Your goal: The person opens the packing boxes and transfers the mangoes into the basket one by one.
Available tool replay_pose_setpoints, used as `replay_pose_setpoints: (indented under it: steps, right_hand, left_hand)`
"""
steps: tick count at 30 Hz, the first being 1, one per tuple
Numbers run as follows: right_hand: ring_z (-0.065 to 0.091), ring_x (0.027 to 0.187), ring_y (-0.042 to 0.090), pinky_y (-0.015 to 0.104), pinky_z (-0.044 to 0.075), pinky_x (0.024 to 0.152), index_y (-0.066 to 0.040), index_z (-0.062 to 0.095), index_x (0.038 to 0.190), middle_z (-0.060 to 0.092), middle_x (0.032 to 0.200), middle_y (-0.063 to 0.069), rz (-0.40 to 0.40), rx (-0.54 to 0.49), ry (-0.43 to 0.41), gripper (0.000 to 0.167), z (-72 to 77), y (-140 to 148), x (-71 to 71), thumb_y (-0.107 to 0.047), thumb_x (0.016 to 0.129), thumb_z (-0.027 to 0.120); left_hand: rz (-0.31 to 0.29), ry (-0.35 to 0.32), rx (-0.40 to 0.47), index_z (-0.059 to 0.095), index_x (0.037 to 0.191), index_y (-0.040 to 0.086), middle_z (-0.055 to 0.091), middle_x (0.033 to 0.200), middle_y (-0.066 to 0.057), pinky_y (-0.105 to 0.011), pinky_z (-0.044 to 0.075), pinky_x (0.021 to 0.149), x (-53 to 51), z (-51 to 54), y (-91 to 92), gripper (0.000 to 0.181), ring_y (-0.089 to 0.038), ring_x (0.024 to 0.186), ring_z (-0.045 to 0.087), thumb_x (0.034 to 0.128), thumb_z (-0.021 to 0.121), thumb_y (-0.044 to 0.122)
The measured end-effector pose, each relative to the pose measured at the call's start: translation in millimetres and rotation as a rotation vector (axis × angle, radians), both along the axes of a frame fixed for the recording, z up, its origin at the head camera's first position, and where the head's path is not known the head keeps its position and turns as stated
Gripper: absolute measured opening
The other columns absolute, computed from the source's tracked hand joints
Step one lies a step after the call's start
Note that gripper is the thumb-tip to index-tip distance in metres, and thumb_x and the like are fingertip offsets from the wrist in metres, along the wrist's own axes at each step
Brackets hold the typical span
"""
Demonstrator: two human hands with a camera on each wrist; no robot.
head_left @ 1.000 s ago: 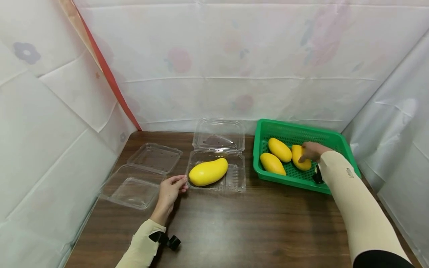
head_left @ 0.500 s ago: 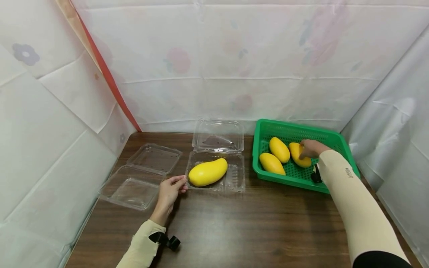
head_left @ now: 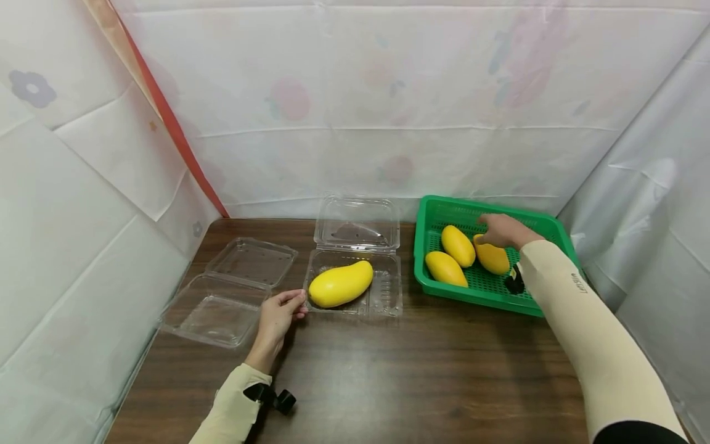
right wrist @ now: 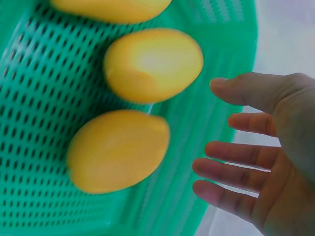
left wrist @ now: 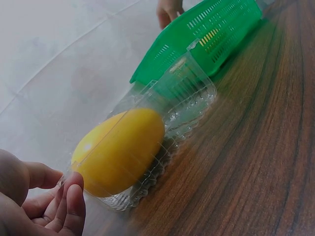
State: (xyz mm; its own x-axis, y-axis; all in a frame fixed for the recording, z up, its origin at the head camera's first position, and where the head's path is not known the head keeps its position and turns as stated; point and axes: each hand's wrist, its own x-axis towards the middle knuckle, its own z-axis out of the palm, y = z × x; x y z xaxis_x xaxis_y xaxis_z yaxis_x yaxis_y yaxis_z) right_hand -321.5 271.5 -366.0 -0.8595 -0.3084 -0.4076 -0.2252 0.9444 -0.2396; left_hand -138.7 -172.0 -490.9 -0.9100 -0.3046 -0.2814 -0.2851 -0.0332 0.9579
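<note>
In the head view, my left hand (head_left: 277,316) pinches the near left corner of a clear plastic clamshell container (head_left: 388,287), whose lid stands raised at the back. One large yellow mango (head_left: 341,283) lies inside it, close to my fingertips in the left wrist view. On the right is a green plastic basket (head_left: 482,299) holding three yellow mangoes. My right hand (head_left: 507,230) hovers over it beside the rightmost mango (head_left: 492,258). The right wrist view shows its fingers spread, apart from that mango (right wrist: 118,151) and its neighbour (right wrist: 153,66).
A second clear clamshell container (head_left: 216,311) lies unfolded at the left of the brown wooden table (head_left: 388,382). White printed sheets (head_left: 355,105) enclose the back and both sides. Black wrist cameras are strapped over both pale sleeves.
My right hand has shifted the rightmost mango toward the other two in the basket, then let go and risen slightly. My left hand keeps its pinch on the container. The head view has shifted slightly.
</note>
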Motion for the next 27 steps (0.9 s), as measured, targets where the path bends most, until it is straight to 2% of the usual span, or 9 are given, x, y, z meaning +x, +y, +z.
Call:
replay_pose_setpoints:
  steps: [6,12,17,21,27]
  right_hand:
    - [0.052,0.119,0.044,0.057,0.047,0.094,0.006,0.038,0.143,0.047,0.139,0.032,0.067,-0.024,0.056,0.057,8.2,-28,1.2,-0.024,0.098,0.057]
    - [0.052,0.121,0.041,0.056,0.046,0.098,0.002,0.037,0.145,0.047,0.141,0.027,0.150,-0.050,0.107,0.057,17.0,-62,2.4,-0.023,0.098,0.058]
    - [0.049,0.128,0.039,0.055,0.042,0.105,-0.002,0.041,0.144,0.043,0.147,0.023,0.223,-0.050,0.162,0.056,24.7,-99,9.7,-0.025,0.097,0.060]
    - [0.051,0.127,0.036,0.053,0.043,0.105,-0.007,0.043,0.144,0.044,0.147,0.020,0.266,-0.049,0.185,0.054,28.4,-129,18.7,-0.028,0.097,0.061]
    - [0.050,0.129,0.033,0.050,0.043,0.106,-0.011,0.044,0.144,0.044,0.148,0.016,0.357,-0.060,0.198,0.055,24.8,-168,28.3,-0.030,0.096,0.062]
  left_hand:
    - [-0.008,-0.005,0.003,0.063,0.118,-0.011,0.067,0.075,0.004,-0.016,0.054,0.059,-1.5,-0.4,1.2,0.030,-0.005,0.061,0.063,0.0950,0.062,0.009]
    - [-0.004,-0.007,0.009,0.063,0.118,-0.011,0.067,0.075,0.004,-0.017,0.054,0.059,-1.7,-0.8,-1.1,0.031,-0.004,0.061,0.063,0.0948,0.063,0.010]
    - [0.002,-0.011,0.012,0.062,0.119,-0.011,0.067,0.075,0.003,-0.017,0.054,0.060,-0.7,-0.4,-3.1,0.032,-0.004,0.061,0.063,0.0946,0.063,0.010]
    - [0.005,-0.010,0.012,0.062,0.119,-0.011,0.067,0.075,0.003,-0.017,0.054,0.060,-1.0,0.2,-3.1,0.033,-0.004,0.061,0.063,0.0944,0.064,0.011]
    - [0.004,-0.011,0.004,0.063,0.119,-0.010,0.067,0.075,0.003,-0.017,0.054,0.060,-1.9,1.0,-2.1,0.032,-0.005,0.061,0.063,0.0947,0.063,0.011]
